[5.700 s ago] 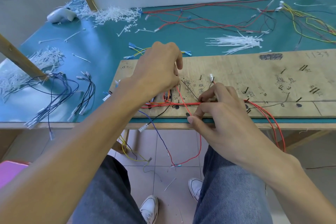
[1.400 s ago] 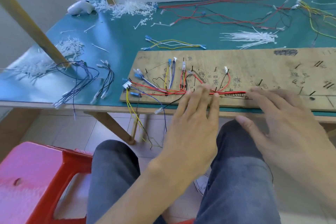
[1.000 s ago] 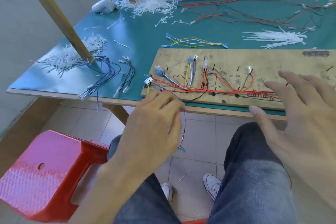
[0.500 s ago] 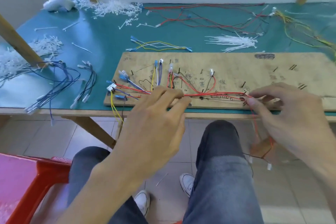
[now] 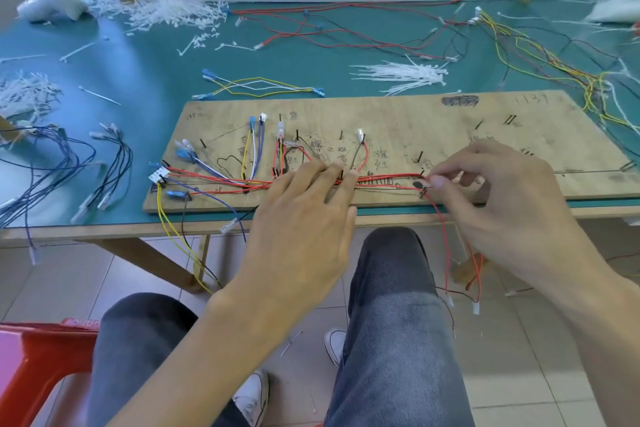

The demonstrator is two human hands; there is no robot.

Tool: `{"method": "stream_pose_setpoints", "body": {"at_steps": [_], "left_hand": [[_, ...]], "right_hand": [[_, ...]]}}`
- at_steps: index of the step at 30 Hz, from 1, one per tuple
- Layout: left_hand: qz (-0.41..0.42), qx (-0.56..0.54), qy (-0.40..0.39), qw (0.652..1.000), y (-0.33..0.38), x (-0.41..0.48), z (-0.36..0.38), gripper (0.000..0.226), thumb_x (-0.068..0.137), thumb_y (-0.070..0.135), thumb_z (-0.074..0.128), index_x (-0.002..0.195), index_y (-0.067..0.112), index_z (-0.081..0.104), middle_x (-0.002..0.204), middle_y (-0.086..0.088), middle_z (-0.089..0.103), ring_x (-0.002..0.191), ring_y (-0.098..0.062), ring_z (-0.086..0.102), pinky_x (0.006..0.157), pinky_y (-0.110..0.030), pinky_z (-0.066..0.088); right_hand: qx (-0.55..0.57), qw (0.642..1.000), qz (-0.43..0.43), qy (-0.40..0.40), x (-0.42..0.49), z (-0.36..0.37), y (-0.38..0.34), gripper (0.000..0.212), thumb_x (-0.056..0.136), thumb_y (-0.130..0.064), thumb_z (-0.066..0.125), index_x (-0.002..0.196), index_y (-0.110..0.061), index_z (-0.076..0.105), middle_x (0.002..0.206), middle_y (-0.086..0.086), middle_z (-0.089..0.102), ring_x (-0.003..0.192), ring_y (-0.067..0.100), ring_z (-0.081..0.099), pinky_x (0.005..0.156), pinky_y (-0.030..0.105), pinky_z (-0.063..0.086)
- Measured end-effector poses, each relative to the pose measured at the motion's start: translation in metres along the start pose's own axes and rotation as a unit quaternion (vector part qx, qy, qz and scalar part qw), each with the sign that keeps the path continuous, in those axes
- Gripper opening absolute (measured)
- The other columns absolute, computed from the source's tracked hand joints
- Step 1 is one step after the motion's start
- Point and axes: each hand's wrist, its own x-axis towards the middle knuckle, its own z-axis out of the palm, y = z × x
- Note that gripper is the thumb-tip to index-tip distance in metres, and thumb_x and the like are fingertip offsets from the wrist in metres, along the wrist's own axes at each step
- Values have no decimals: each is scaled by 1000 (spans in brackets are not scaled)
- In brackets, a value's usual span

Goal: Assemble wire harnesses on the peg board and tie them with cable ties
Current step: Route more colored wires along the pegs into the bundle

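Routing looks largely done: red wire bundle (image 5: 221, 182) lies along the pegs of the peg board (image 5: 398, 114), near the front edge of the bench (image 5: 149, 55). Left hand (image 5: 304, 215) presses it flat, grip released; right hand (image 5: 491, 194) pinches a red wire (image 5: 444, 236). Cable ties (image 5: 401, 74) lie beyond the board, and none seems fitted yet. Handwriting on the board is illegible.

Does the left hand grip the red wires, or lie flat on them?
Flat. The left hand has straight fingers pressing the red wires onto the board; none curls round them.
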Motion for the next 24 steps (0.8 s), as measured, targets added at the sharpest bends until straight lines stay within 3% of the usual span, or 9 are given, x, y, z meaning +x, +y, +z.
{"method": "stream_pose_setpoints", "body": {"at_steps": [3,7,12,20,24], "left_hand": [[3,9,-2,1000,1,1,1,50,106,36,43,150,16,55,151,-1,58,143,-23,46,118,-43,36],[2,27,-24,999,1,0,0,54,108,40,37,156,18,47,157,0,51,148,-22,40,125,-43,28],[-1,37,-24,999,3,-1,2,57,109,40,34,161,16,39,162,0,46,153,-20,35,128,-44,22],[6,57,-38,998,5,-7,6,59,111,37,23,165,15,26,170,-2,31,159,-20,22,129,-46,16],[7,62,-19,998,3,-6,8,58,110,36,27,163,13,34,167,-4,38,156,-21,30,128,-48,21]], "right_hand": [[-33,998,3,-51,-11,-1,0,11,87,-42,76,92,-33,75,92,-15,60,91,13,53,79,34,43],[-39,997,23,-68,-11,0,8,13,92,-19,76,83,-26,69,86,-11,58,86,16,51,77,36,40],[-31,998,32,-51,2,-2,12,14,99,-26,64,86,-28,59,76,-14,61,74,15,57,71,43,52],[-69,997,33,-22,25,8,6,10,95,-22,69,85,-22,69,65,-11,63,72,23,60,74,44,55],[-100,993,15,-56,12,-3,1,10,97,-21,67,95,-26,76,69,-14,57,73,22,57,72,43,54]]}}
